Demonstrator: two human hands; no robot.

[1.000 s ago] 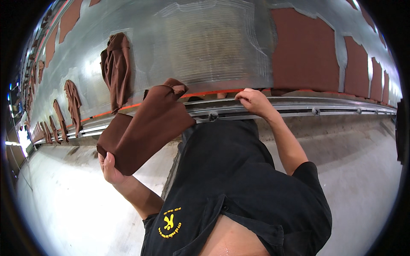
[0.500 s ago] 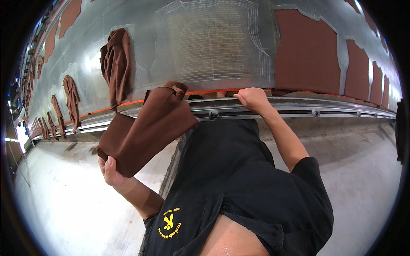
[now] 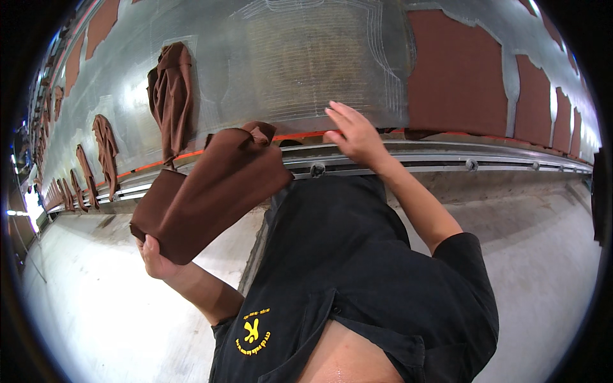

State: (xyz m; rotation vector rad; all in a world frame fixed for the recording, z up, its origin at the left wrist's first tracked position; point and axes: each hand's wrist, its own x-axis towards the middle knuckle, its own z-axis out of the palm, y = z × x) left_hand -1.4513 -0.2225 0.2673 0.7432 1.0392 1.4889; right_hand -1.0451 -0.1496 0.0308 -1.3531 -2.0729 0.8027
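My left hand (image 3: 158, 258) grips the lower left corner of a brown fabric piece (image 3: 207, 188), thumb on top. The fabric hangs folded across the metal rail, its far end bunched near the table edge. Over the front edge of the grey metal table (image 3: 306, 64), my right hand (image 3: 359, 135) holds nothing, its fingers stretched out and apart. Chalk-like white outlines mark the table surface in front of it. To the right, a flat brown panel (image 3: 456, 73) lies smooth on the table.
A crumpled brown cloth (image 3: 172, 96) rests on the table at left, with several more draped farther along. Metal rails (image 3: 434, 161) with round fittings run along the table's front. More flat brown panels (image 3: 534, 102) continue to the right. Below is a pale floor (image 3: 102, 287).
My right hand has lifted off the table edge, moved slightly left and opened its fingers. My left hand has drawn the brown fabric a little to the left.
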